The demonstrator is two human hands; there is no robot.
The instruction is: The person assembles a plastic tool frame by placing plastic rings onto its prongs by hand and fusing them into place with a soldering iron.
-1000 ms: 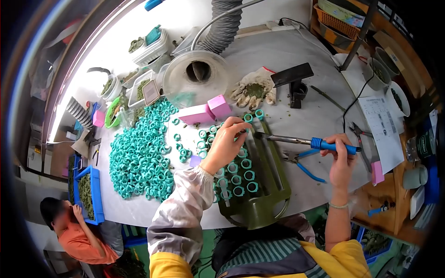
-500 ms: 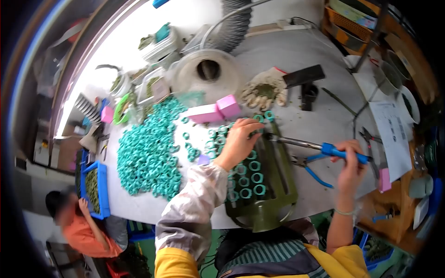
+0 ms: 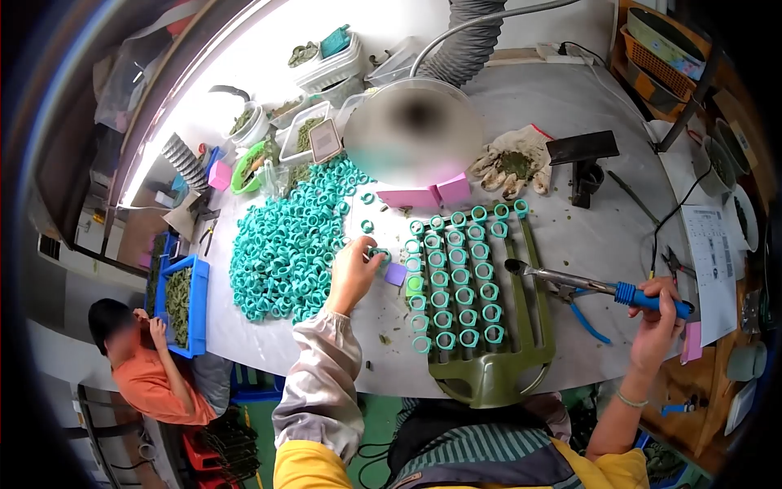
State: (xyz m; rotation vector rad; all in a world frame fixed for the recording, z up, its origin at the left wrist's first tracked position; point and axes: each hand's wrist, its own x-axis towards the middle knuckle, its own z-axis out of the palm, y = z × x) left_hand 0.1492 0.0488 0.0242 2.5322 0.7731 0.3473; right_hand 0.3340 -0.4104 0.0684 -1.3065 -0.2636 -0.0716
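Beside a large pile of teal rings (image 3: 285,244), my left hand (image 3: 354,273) has its thumb and fingers closed around a teal ring (image 3: 378,255). My right hand (image 3: 658,314) grips the blue handle of a metal-shafted tool (image 3: 578,283). The tool's round tip points left, over the bars of a dark green rack (image 3: 487,381). Several rows of teal rings (image 3: 463,295) stand on the rack. A purple block (image 3: 395,274) lies between my left hand and the rack.
Pink blocks (image 3: 407,198), a stained glove (image 3: 515,163) and a black stand (image 3: 582,167) are behind the rack. Blue-handled pliers (image 3: 588,320) lie to its right. A duct (image 3: 464,41) hangs above. At the far left, another person (image 3: 155,371) sits by a blue tray (image 3: 195,314).
My left hand has moved from the rack leftward to beside the ring pile, closing on a ring there. The camera view has shifted. My right hand still holds the tool.
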